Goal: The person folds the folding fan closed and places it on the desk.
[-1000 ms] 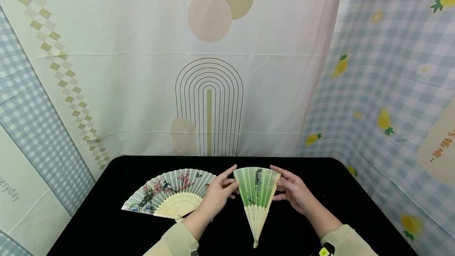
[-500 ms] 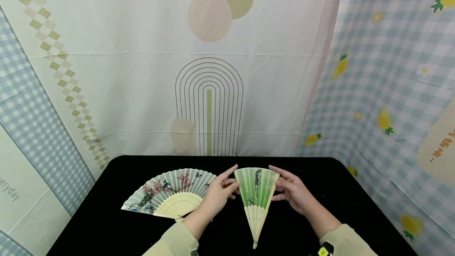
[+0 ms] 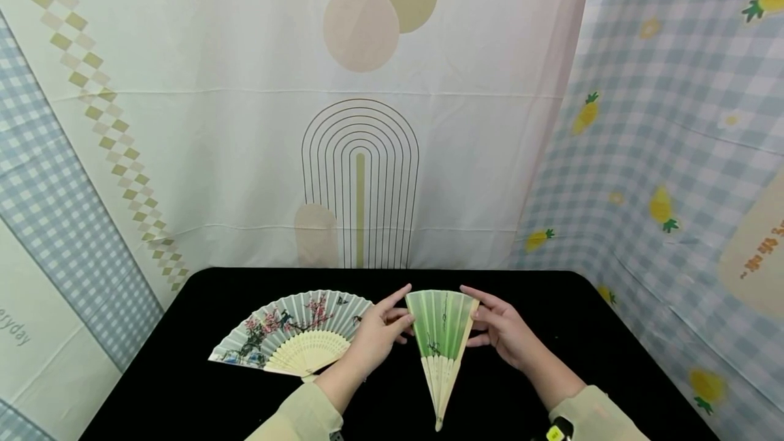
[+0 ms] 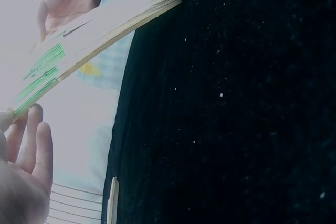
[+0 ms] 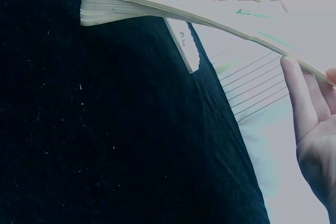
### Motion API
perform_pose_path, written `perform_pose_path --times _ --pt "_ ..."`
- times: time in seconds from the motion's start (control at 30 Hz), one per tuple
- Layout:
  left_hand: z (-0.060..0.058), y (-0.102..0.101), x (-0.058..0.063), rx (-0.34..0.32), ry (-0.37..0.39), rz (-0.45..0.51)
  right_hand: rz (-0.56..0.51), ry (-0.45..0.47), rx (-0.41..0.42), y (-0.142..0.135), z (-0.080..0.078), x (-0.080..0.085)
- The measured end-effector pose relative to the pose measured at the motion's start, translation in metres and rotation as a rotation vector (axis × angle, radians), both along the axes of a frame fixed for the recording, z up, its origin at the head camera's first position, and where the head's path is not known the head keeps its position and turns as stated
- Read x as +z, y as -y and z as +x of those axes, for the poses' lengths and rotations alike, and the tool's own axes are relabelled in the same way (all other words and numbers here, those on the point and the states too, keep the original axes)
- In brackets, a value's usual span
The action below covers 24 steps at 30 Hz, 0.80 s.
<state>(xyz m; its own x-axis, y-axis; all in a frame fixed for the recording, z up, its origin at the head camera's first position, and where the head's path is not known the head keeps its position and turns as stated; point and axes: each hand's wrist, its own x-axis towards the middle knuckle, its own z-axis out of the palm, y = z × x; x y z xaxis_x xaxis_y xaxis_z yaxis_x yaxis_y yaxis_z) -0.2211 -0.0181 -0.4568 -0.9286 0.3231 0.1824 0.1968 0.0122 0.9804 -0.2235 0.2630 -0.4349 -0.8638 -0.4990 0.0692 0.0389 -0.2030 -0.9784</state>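
Between both hands is a green folding fan [image 3: 442,325], partly spread, its leaf at the top and its pale ribs narrowing to a pivot toward the person. My left hand [image 3: 375,335] pinches the fan's left edge near the top with thumb and fingers. On the opposite edge my right hand [image 3: 505,329] pinches the outer rib the same way. In the left wrist view the fan [image 4: 100,40] slants over the black surface, pivot end up. The right wrist view shows its stacked rib ends [image 5: 121,6], with fingertips on the outer rib.
A white folding fan [image 3: 288,332] with pink blossoms lies spread on the black table [image 3: 184,400], left of the green one; the left hand and forearm overlap its right side. Behind the table hangs a pale patterned cloth [image 3: 478,175], with a blue checked cloth [image 3: 612,223] at right.
The green fan's spread has narrowed slightly as the hands draw a little closer together; the dark picture on its leaf is now mostly folded away. The white fan stays put.
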Motion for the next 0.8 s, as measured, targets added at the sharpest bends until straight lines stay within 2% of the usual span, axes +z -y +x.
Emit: perform_pose_path --times 0.47,0.8 --pt "0.0002 -0.0014 -0.0004 0.002 0.004 0.002 0.018 -0.004 -0.006 0.0025 -0.0005 0.0005" --pt "0.0009 -0.0008 0.0017 -0.02 0.002 0.001 0.027 0.005 -0.011 0.0037 0.0002 0.0008"
